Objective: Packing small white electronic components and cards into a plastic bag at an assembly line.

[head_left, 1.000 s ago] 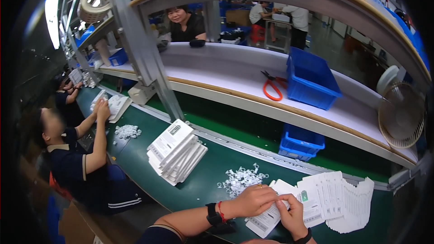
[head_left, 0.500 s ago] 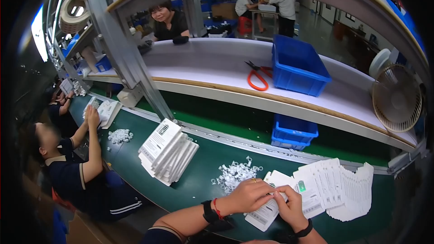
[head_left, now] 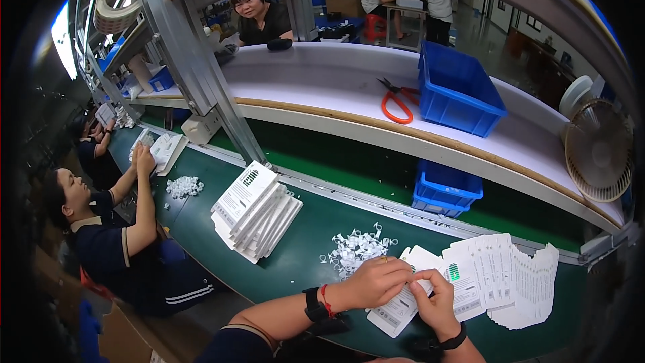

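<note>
My left hand (head_left: 376, 284) and my right hand (head_left: 435, 301) meet fingertip to fingertip, both closed in a pinch. Whatever is between the fingers is too small and too covered to make out. Right beneath them a flat white printed card (head_left: 392, 317) lies on the green table, partly hidden by the hands. Just beyond my left hand is a loose heap of small white plastic ring-shaped clips (head_left: 356, 247). To the right of my right hand, a fanned row of white printed cards (head_left: 485, 270) overlaps, one with a green patch.
A stack of white cards (head_left: 250, 210) stands left of the clips. The shelf (head_left: 316, 81) above holds a blue bin (head_left: 460, 94), red-handled scissors (head_left: 398, 102) and a fan (head_left: 598, 151). Another blue bin (head_left: 445, 191) sits below. A co-worker (head_left: 101, 222) handles cards at left beside more clips (head_left: 183, 187).
The view has shifted a little, so the shelf and bins appear farther right and higher. My hands stay pinched together over the same card, with only slight finger movement.
</note>
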The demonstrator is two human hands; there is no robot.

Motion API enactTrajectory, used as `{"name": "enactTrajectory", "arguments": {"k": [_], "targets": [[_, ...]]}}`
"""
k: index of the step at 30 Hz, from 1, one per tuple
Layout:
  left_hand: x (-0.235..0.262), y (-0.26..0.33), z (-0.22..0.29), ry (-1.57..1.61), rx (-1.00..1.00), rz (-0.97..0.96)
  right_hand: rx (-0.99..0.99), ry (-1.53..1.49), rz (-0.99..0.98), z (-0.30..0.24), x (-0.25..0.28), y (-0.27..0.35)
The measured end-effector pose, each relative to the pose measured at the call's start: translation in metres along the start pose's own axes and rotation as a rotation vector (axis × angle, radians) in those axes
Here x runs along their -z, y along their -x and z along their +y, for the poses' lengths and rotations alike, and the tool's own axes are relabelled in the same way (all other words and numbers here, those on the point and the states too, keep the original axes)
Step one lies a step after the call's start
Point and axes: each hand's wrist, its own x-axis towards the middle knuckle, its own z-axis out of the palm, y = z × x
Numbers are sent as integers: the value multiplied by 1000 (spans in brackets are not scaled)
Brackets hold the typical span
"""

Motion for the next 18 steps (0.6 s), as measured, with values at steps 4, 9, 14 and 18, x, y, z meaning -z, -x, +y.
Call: {"name": "enactTrajectory", "arguments": {"k": [4, 9, 14, 18], "targets": [[-1, 1, 0, 36, 22, -10, 5, 15, 14, 3, -1, 0], [-4, -1, -1, 58, 48, -2, 15, 26, 16, 3, -1, 0], [1, -3, 2, 70, 85, -12, -2, 20, 19, 1, -1, -1], [-1, 0, -2, 31, 113, -26, 41, 18, 37, 2, -2, -2]]}}
